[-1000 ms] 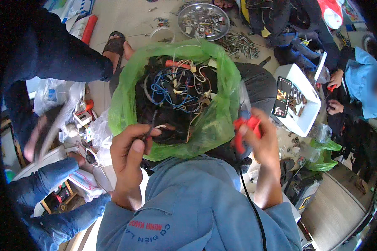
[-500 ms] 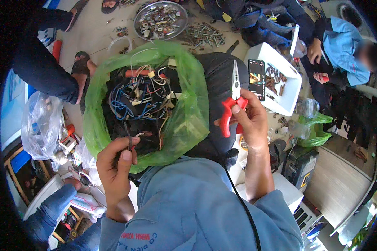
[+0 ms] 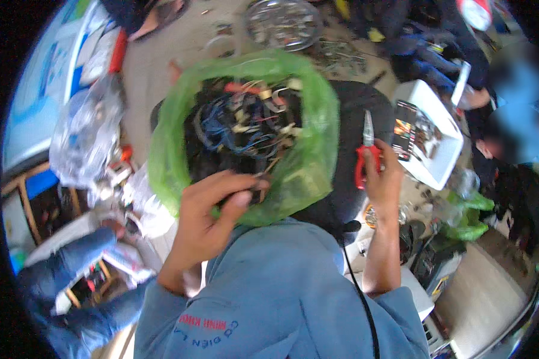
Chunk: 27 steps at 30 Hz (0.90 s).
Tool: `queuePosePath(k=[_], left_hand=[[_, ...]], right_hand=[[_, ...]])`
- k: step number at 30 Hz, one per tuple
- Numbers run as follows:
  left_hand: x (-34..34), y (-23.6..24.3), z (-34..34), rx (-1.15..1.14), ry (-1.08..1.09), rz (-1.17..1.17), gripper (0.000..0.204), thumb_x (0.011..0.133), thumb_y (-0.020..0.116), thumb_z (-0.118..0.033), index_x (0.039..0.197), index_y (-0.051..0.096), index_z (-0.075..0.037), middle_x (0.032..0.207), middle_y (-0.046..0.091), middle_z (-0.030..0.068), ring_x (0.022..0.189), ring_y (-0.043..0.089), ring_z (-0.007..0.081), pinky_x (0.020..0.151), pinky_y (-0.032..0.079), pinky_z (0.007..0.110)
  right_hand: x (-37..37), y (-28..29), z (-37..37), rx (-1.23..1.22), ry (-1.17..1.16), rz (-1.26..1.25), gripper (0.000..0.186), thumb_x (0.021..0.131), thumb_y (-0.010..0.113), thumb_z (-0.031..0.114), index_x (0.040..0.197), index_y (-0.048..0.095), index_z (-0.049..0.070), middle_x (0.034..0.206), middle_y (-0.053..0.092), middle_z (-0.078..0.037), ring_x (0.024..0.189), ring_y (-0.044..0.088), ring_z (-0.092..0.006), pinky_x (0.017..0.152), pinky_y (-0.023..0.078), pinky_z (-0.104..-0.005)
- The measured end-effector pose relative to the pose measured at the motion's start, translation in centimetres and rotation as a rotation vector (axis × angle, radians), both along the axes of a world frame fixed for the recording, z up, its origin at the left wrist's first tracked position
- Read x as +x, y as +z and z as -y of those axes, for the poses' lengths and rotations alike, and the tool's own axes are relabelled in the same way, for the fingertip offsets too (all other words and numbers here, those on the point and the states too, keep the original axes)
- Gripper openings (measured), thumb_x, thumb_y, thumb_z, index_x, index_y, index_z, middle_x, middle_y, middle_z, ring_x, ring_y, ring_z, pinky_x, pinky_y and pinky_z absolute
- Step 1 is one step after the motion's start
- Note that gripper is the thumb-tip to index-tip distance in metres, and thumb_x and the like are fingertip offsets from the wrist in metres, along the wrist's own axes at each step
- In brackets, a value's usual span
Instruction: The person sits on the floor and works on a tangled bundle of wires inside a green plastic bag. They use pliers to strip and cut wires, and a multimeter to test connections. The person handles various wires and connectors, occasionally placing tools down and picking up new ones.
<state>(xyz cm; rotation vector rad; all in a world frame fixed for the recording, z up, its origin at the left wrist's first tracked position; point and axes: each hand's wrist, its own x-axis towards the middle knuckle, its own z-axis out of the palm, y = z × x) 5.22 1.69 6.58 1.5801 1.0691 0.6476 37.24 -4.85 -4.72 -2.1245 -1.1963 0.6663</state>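
My left hand (image 3: 212,215) is over the near rim of an open green plastic bag (image 3: 320,149), its thumb and fingers pinched on something small and dark that blur keeps me from making out. Inside the bag is a tangle of blue and pale electrical wires (image 3: 218,122), with a red piece at its far side. To the right of the bag, my right hand (image 3: 383,176) grips red-handled needle-nose pliers (image 3: 368,157). Their metal jaws point away from me and look closed, with nothing seen between them.
A phone (image 3: 405,128) leans by a white tub (image 3: 449,161) of small metal parts. Beyond the bag, a round metal tray (image 3: 281,24) holds hardware, with loose screws (image 3: 341,57) beside it. Clear plastic bags (image 3: 87,137) lie left. Other people sit at right and lower left.
The view has swung, so surroundings appear shifted. My left hand has moved right along the bag's near side, still pinched. The pliers stay in my right hand, their jaws now looking closed.
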Motion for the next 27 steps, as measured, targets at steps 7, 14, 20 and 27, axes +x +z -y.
queuePosePath(k=[7, 14, 20, 27], left_hand=[[0.0, -0.1, 0.3, 0.074, -0.115, -0.051, 0.015, 0.088, 0.06, 0.001, 0.1, 0.068, 0.0, 0.087, 0.068, 0.0132, 0.072, 0.063, 0.0283, 0.066, 0.05, 0.036], [0.6, 0.3, 1.3, 0.153, 0.06, -0.014, 0.019, 0.084, 0.068, -0.005, 0.103, 0.07, -0.003, 0.087, 0.067, 0.0146, 0.074, 0.065, 0.0323, 0.064, 0.049, 0.038], [-2.4, -0.3, 1.2, 0.247, -0.164, -0.247, 0.03, 0.079, 0.077, -0.018, 0.108, 0.072, -0.009, 0.088, 0.069, 0.008, 0.077, 0.066, 0.0324, 0.064, 0.049, 0.04], [-2.7, 1.1, 1.1, 0.443, -0.34, -0.36, 0.03, 0.076, 0.077, -0.031, 0.097, 0.07, -0.011, 0.077, 0.061, 0.0058, 0.072, 0.062, 0.0274, 0.062, 0.046, 0.039]], right_hand=[[-6.1, 11.1, -3.8, 0.308, 0.528, 0.11, 0.052, 0.073, 0.082, 0.013, 0.122, 0.067, 0.004, 0.127, 0.058, -0.017, 0.11, 0.059, -0.0369, 0.091, 0.049, -0.0465], [-8.6, 12.1, -5.3, 0.549, 0.96, 0.015, 0.029, 0.063, 0.08, 0.0, 0.091, 0.072, 0.004, 0.08, 0.063, -0.008, 0.072, 0.063, -0.0267, 0.06, 0.046, -0.0364], [-6.7, 12.4, -5.2, 0.639, 0.924, 0.157, 0.029, 0.059, 0.08, 0.001, 0.086, 0.07, 0.003, 0.072, 0.055, -0.006, 0.063, 0.057, -0.0237, 0.054, 0.041, -0.0358], [-5.8, 13.7, -3.8, 0.433, 1.016, 0.081, 0.028, 0.06, 0.081, 0.005, 0.085, 0.068, 0.004, 0.071, 0.053, -0.006, 0.06, 0.054, -0.0235, 0.051, 0.037, -0.0364]])
